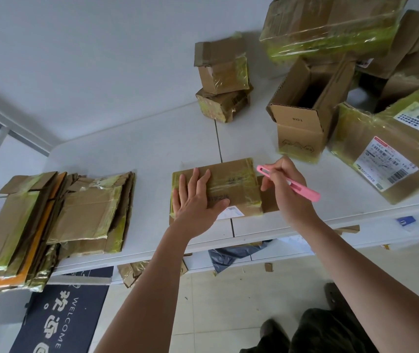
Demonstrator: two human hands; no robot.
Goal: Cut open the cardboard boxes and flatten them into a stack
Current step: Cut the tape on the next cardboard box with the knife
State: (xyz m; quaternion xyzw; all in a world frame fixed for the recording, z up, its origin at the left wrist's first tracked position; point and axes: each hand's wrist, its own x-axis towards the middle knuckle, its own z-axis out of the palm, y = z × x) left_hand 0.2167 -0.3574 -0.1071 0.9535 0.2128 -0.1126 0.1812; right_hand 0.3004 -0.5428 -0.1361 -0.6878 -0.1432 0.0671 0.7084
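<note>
My left hand (198, 197) lies flat on the box (218, 187) in front of me, fingers (195, 179) straight and spread, pressing its near left part down onto the table (127, 154). The box sits close to the table's near edge, its long axis running left to right across me. My right hand (283, 184) is just beside the box's right end, fingers curled round a pink cutter (290, 183) held like a pen, its tip aimed left and hovering over the box's far right corner. So the cutter hand is the nearer one to the taped right end, and I judge the next cut starts there and runs along the tape; whether the blade is out I cannot tell. Well to the left of the box lies the stack (50, 225) of flattened cardboard, where this one should go once opened. Beyond the box, two small boxes (222, 80) stand one on the other. To the far right of the box stands an open box (302, 113), with more taped boxes (381, 143) piled around it.
</note>
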